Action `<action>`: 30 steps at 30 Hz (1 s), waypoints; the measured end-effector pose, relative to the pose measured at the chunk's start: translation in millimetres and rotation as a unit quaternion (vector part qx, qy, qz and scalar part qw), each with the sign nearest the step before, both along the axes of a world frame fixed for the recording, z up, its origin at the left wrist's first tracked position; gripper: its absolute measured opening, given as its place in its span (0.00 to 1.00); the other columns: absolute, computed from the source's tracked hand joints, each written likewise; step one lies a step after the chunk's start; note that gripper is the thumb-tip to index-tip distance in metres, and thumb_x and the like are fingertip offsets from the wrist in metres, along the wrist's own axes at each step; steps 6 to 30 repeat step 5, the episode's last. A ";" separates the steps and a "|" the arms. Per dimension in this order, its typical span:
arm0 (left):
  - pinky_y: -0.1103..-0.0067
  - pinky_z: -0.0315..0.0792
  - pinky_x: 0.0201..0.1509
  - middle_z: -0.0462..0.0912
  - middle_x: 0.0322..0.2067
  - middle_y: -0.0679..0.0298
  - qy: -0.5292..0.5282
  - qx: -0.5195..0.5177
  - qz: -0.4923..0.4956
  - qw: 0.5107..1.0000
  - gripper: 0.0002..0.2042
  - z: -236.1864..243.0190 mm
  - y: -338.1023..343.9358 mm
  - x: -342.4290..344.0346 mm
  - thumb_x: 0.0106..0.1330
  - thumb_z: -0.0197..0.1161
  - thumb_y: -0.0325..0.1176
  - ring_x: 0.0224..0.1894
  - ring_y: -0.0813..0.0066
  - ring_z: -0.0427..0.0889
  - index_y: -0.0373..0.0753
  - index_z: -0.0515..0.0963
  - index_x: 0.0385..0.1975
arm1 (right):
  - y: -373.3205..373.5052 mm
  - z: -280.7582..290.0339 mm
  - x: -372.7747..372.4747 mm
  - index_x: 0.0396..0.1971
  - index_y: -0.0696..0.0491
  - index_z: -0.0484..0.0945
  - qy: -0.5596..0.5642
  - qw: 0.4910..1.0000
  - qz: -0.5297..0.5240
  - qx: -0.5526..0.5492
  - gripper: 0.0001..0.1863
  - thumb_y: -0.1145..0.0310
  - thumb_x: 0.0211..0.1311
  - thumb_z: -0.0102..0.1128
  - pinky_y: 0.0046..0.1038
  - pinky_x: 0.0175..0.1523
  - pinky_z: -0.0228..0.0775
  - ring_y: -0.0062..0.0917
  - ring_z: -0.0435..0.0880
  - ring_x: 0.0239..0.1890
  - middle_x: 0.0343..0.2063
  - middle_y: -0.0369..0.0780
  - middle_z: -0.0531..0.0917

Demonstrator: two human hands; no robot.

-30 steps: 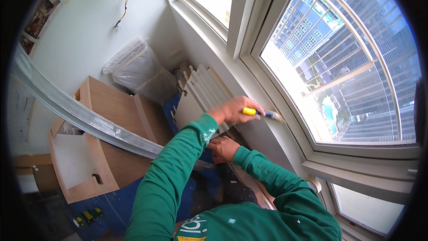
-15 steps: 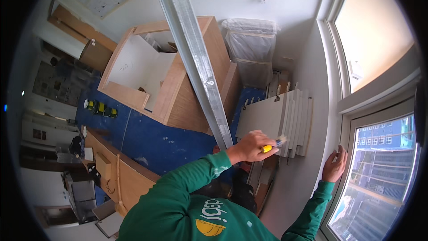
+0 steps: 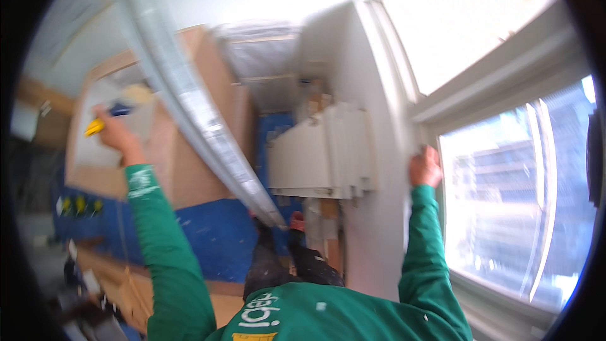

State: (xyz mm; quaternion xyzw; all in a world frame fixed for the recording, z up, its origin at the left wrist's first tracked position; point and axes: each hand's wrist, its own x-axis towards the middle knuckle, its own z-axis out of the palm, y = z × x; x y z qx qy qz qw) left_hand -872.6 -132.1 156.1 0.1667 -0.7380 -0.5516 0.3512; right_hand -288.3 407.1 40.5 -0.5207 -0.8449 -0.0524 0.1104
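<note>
1. Yellow-handled tool (image 3: 96, 126) with a blue part sits in the left hand (image 3: 112, 131), far out to the left, in front of the open wooden cabinet (image 3: 208, 120); motion blur hides what kind of tool it is.
2. Left hand is clenched around the tool, its arm in a green sleeve (image 3: 161, 240) stretched up and away from the body.
3. Right hand (image 3: 425, 167) rests against the white wall edge (image 3: 379, 151) beside the window frame (image 3: 435, 120); its fingers look curled on that edge, but whether it grips or only presses I cannot tell. It holds no loose object.
4. Long grey metal rail (image 3: 189, 107) runs slantwise from the upper left down toward the middle, passing between the two arms and across the front of the cabinet.
5. White panels (image 3: 322, 158) stand stacked on edge, leaning against the wall just left of the right hand and right of the rail's lower end.
6. Blue floor covering (image 3: 214, 240) lies below the cabinet and the panels; small yellow items (image 3: 79, 205) lie on it at the far left, too blurred to identify.
7. Window (image 3: 505, 202) on the right shows bright daylight and buildings outside.
8. Clear plastic sheeting (image 3: 265, 63) sits behind the cabinet, near the wall corner.
</note>
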 end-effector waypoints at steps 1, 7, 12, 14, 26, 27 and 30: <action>0.69 0.80 0.42 0.91 0.39 0.55 0.037 0.020 -0.024 0.999 0.26 -11.1 -12.3 -29.7 0.75 0.66 0.54 0.39 0.66 0.88 0.30 0.88 0.43 | -2.4 0.9 -9.6 0.47 0.45 0.79 0.018 0.999 0.023 0.025 0.13 0.62 0.63 0.63 0.47 0.41 0.82 0.45 0.88 0.39 0.45 0.41 0.85; 0.74 0.83 0.43 0.91 0.40 0.59 0.084 0.108 -0.167 0.976 0.19 -33.2 40.4 -66.6 0.73 0.72 0.44 0.40 0.70 0.89 0.30 0.88 0.44 | 5.3 -1.7 -27.3 0.47 0.48 0.76 0.060 0.998 0.023 -0.025 0.15 0.58 0.65 0.63 0.49 0.46 0.78 0.46 0.87 0.44 0.47 0.41 0.84; 0.74 0.83 0.43 0.91 0.40 0.59 0.084 0.108 -0.167 0.976 0.19 -33.2 40.4 -66.6 0.73 0.72 0.44 0.40 0.70 0.89 0.30 0.88 0.44 | 5.3 -1.7 -27.3 0.47 0.48 0.76 0.060 0.998 0.023 -0.025 0.15 0.58 0.65 0.63 0.49 0.46 0.78 0.46 0.87 0.44 0.47 0.41 0.84; 0.74 0.83 0.43 0.91 0.40 0.59 0.084 0.108 -0.167 0.976 0.19 -33.2 40.4 -66.6 0.73 0.72 0.44 0.40 0.70 0.89 0.30 0.88 0.44 | 5.3 -1.7 -27.3 0.47 0.48 0.76 0.060 0.998 0.023 -0.025 0.15 0.58 0.65 0.63 0.49 0.46 0.78 0.46 0.87 0.44 0.47 0.41 0.84; 0.74 0.83 0.43 0.91 0.40 0.59 0.084 0.108 -0.167 0.976 0.19 -33.2 40.4 -66.6 0.73 0.72 0.44 0.40 0.70 0.89 0.30 0.88 0.44 | 5.3 -1.7 -27.3 0.47 0.48 0.76 0.060 0.998 0.023 -0.025 0.15 0.58 0.65 0.63 0.49 0.46 0.78 0.46 0.87 0.44 0.47 0.41 0.84; 0.74 0.83 0.43 0.91 0.40 0.59 0.084 0.108 -0.167 0.976 0.19 -33.2 40.4 -66.6 0.73 0.72 0.44 0.40 0.70 0.89 0.30 0.88 0.44 | 5.3 -1.7 -27.3 0.47 0.48 0.76 0.060 0.998 0.023 -0.025 0.15 0.58 0.65 0.63 0.49 0.46 0.78 0.46 0.87 0.44 0.47 0.41 0.84; 0.74 0.83 0.43 0.91 0.40 0.59 0.084 0.108 -0.167 0.976 0.19 -33.2 40.4 -66.6 0.73 0.72 0.44 0.40 0.70 0.89 0.30 0.88 0.44 | 5.3 -1.7 -27.3 0.47 0.48 0.76 0.060 0.998 0.023 -0.025 0.15 0.58 0.65 0.63 0.49 0.46 0.78 0.46 0.87 0.44 0.47 0.41 0.84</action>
